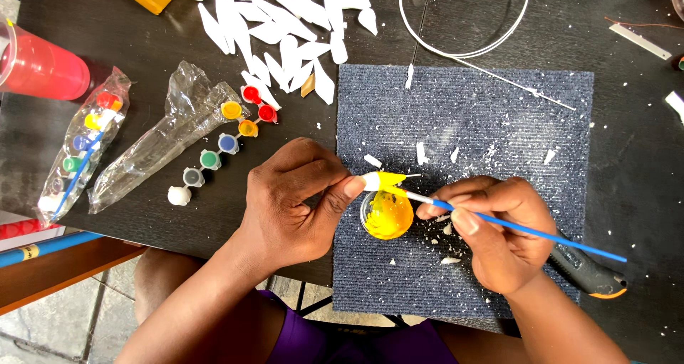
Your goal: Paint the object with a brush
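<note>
My left hand [296,200] pinches a small white petal-shaped foam piece [382,181], partly coated in yellow, between thumb and fingers. It is held just above a small open pot of yellow paint [387,216] on the grey-blue carpet square [499,115]. My right hand [495,229] grips a thin blue paintbrush [541,233] like a pen. Its tip touches the yellow part of the foam piece.
A pile of white foam petals [285,22] lies at the top. A strip of small colour paint pots [224,143] and two plastic bags [178,132] sit left. A red cup [43,65], white wire loop [463,47] and a black-orange tool [591,275] are around.
</note>
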